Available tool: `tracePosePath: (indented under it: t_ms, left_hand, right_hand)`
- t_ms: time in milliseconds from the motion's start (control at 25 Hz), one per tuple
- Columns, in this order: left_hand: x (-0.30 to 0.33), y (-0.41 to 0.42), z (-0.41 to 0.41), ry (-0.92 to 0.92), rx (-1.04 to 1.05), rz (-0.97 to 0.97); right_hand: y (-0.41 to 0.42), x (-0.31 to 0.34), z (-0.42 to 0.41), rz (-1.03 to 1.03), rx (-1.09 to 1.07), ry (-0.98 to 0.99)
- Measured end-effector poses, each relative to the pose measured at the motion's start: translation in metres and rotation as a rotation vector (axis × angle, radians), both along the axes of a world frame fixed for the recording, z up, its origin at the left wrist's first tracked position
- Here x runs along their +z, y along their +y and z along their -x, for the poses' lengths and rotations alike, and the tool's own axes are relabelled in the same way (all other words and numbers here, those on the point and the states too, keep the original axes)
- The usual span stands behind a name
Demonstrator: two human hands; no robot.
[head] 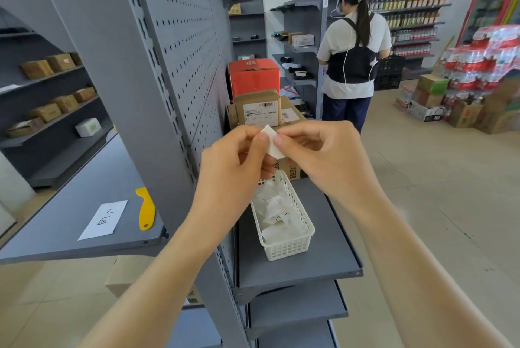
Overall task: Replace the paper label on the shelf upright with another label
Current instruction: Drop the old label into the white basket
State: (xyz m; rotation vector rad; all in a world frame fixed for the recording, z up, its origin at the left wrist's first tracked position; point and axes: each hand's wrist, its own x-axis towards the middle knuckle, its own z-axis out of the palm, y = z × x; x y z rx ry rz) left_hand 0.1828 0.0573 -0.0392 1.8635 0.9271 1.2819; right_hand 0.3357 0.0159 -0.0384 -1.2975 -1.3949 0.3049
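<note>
A small white paper label (272, 144) is pinched between both my hands, just right of the grey shelf upright (146, 88). My left hand (236, 170) holds its left edge with thumb and fingers. My right hand (318, 156) grips its right side. The upright's face shows no label in view. Another white label with black handwriting (103, 219) lies flat on the left shelf. Below my hands stands a white plastic basket (284, 246) holding several crumpled white papers.
A yellow scraper (147, 211) lies next to the handwritten label. Cardboard parcels (257, 110) and a red box (253, 74) sit behind my hands. A person (351, 52) stands in the aisle, back turned. Stacked drink packs (484, 66) fill the right.
</note>
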Motion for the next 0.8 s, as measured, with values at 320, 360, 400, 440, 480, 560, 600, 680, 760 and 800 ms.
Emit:
tracePosePath:
  t_ms: [320, 360, 400, 440, 480, 560, 600, 680, 760, 800]
  left_hand:
    - [-0.087, 0.061, -0.036, 0.817, 0.216, 0.003]
    - [-0.098, 0.065, -0.038, 0.884, 0.196, 0.053]
    - [-0.107, 0.067, -0.038, 0.923, 0.181, 0.092]
    - [-0.112, 0.068, -0.038, 0.927, 0.174, 0.116]
    - [-0.113, 0.068, -0.037, 0.907, 0.173, 0.127]
    - [-0.108, 0.069, -0.037, 0.851, 0.183, 0.108]
    - [-0.104, 0.07, -0.037, 0.835, 0.196, 0.084]
    - [-0.099, 0.07, -0.037, 0.795, 0.221, 0.029]
    - [-0.097, 0.071, -0.038, 0.719, 0.226, 0.009]
    - [-0.099, 0.071, -0.039, 0.688, 0.22, 0.017]
  right_hand:
    - [0.064, -0.09, -0.03, 0.494, -0.122, -0.208]
    - [0.069, -0.104, -0.032, 0.559, -0.107, -0.233]
    - [0.072, -0.115, -0.033, 0.603, -0.105, -0.238]
    - [0.074, -0.123, -0.035, 0.629, -0.116, -0.233]
    - [0.075, -0.126, -0.037, 0.634, -0.134, -0.229]
    - [0.076, -0.122, -0.039, 0.596, -0.178, -0.236]
    - [0.077, -0.116, -0.04, 0.562, -0.188, -0.238]
    - [0.077, -0.103, -0.037, 0.487, -0.176, -0.223]
    - [0.075, -0.094, -0.033, 0.441, -0.163, -0.21]
    - [0.074, -0.093, -0.033, 0.432, -0.16, -0.208]
